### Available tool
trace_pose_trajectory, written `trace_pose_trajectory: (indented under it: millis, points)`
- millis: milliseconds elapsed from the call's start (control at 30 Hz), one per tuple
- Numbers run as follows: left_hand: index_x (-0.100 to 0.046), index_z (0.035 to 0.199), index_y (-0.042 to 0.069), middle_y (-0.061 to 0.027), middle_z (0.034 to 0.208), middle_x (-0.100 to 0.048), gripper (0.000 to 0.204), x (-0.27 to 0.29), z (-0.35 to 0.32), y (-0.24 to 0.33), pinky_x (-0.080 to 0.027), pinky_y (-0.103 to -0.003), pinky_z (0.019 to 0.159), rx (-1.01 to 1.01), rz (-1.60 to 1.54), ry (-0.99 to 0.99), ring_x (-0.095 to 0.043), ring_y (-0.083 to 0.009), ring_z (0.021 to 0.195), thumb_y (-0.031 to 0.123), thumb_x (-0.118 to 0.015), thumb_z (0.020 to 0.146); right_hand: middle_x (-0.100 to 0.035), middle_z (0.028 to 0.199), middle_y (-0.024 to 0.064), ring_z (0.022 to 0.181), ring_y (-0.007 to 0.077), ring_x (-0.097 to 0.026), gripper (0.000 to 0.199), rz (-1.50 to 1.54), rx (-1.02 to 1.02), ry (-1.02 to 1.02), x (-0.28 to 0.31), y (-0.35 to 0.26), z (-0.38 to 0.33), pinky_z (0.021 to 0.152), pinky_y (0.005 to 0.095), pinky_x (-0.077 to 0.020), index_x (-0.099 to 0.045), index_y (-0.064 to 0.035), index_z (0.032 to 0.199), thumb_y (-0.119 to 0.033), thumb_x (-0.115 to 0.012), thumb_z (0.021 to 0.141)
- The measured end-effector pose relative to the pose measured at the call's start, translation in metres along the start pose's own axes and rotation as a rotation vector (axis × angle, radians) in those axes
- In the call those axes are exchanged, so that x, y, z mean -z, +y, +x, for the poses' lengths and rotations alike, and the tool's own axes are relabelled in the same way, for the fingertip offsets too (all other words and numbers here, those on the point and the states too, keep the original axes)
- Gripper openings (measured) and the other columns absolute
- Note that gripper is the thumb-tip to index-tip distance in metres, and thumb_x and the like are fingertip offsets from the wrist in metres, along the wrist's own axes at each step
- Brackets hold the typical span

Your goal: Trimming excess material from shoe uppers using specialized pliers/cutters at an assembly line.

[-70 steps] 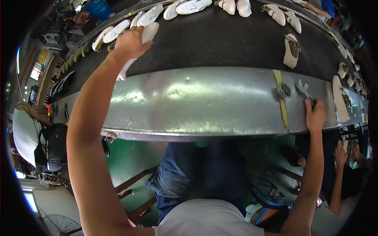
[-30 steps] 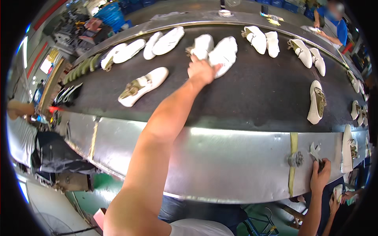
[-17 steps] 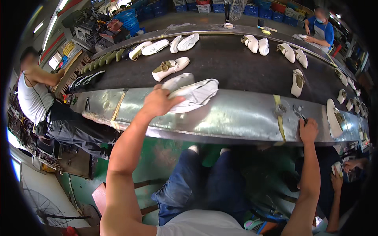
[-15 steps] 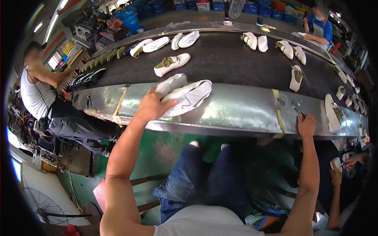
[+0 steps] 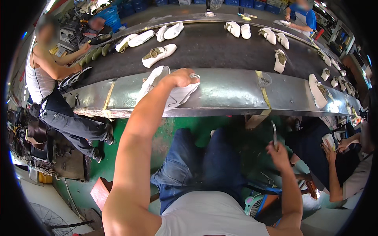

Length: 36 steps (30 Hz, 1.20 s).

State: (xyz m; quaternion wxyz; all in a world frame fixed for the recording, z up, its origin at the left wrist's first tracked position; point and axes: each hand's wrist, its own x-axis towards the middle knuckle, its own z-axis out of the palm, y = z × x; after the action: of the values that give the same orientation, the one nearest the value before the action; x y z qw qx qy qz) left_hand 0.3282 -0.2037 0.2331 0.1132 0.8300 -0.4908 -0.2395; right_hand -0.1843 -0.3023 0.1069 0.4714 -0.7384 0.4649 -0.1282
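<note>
While the left hand [image 5: 182, 77] grips the white shoe pair [image 5: 173, 88] on the steel conveyor rim [image 5: 236, 92], partly covering it, the right hand [image 5: 278, 151] below that rim clasps a thin tool [image 5: 274, 133]; its tip is indistinct.

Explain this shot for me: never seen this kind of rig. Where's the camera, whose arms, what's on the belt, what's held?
This is one view, from a fisheye camera worn on a person's head and looking down, so straight edges curve. The two forearms rising from the bottom are the wearer's own. The left hand grips a pair of white shoes at the steel edge of a dark conveyor belt. The right hand, low beside the lap, holds a thin tool. More white shoes lie scattered along the belt. Other workers sit at the left, right and far side.
</note>
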Motion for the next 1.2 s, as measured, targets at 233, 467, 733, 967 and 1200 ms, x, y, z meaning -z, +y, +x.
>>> trace_pose_trajectory:
  millis: [233,467,733,967,1200]
  points:
    - [-0.047,0.143,0.004,-0.0074,0.124,-0.061,0.055,-0.171,-0.145,0.013,-0.044,-0.030,0.101,-0.327,-1.118,0.276,-0.055,-0.0144,0.116,0.020,-0.068,0.095,-0.069,0.091,0.0104,0.073,0.0133,-0.063,0.026,0.432,-0.237,-0.400,-0.092,-0.002,-0.081,0.067,0.0281,-0.0507,-0.056,0.0003,0.117,-0.019,-0.056,0.099]
    - [-0.035,0.150,0.011,-0.0042,0.125,-0.054,0.058,-0.309,-0.179,0.000,-0.043,-0.030,0.101,-0.124,-1.480,0.246,-0.052,-0.0132,0.113,0.013,-0.062,0.099,-0.069,0.090,0.0080,0.072,0.0128,-0.063,0.026,0.050,0.044,-0.645,-0.124,-0.048,-0.084,0.066,0.0286,-0.0508,-0.058,0.0018,0.117,-0.017,-0.057,0.098]
    - [-0.027,0.149,0.015,-0.0060,0.124,-0.052,0.051,-0.296,-0.195,-0.017,-0.041,-0.031,0.102,-0.205,-1.378,0.114,-0.049,-0.0148,0.115,0.029,-0.049,0.106,-0.067,0.087,0.0060,0.073,0.0123,-0.063,0.027,0.291,-0.125,-0.858,-0.161,-0.062,-0.071,0.066,0.0277,-0.0506,-0.061,0.0017,0.116,-0.018,-0.058,0.098]
    - [-0.028,0.149,0.015,-0.0069,0.127,-0.053,0.049,-0.297,-0.189,-0.020,-0.039,-0.032,0.105,-0.195,-1.330,0.093,-0.049,-0.0161,0.119,0.033,-0.045,0.107,-0.067,0.090,0.0075,0.078,0.0129,-0.063,0.025,0.515,-0.152,-0.762,-0.175,-0.072,-0.071,0.067,0.0292,-0.0513,-0.060,0.0050,0.114,-0.015,-0.055,0.100]
    - [-0.032,0.149,0.013,-0.0070,0.127,-0.057,0.049,-0.286,-0.189,-0.011,-0.041,-0.032,0.105,-0.175,-1.229,0.076,-0.051,-0.0162,0.120,0.032,-0.047,0.107,-0.065,0.093,0.0076,0.079,0.0150,-0.063,0.024,0.374,-0.208,-0.905,-0.149,-0.081,-0.049,0.075,0.0297,-0.0543,-0.058,0.0020,0.116,-0.015,-0.055,0.101]
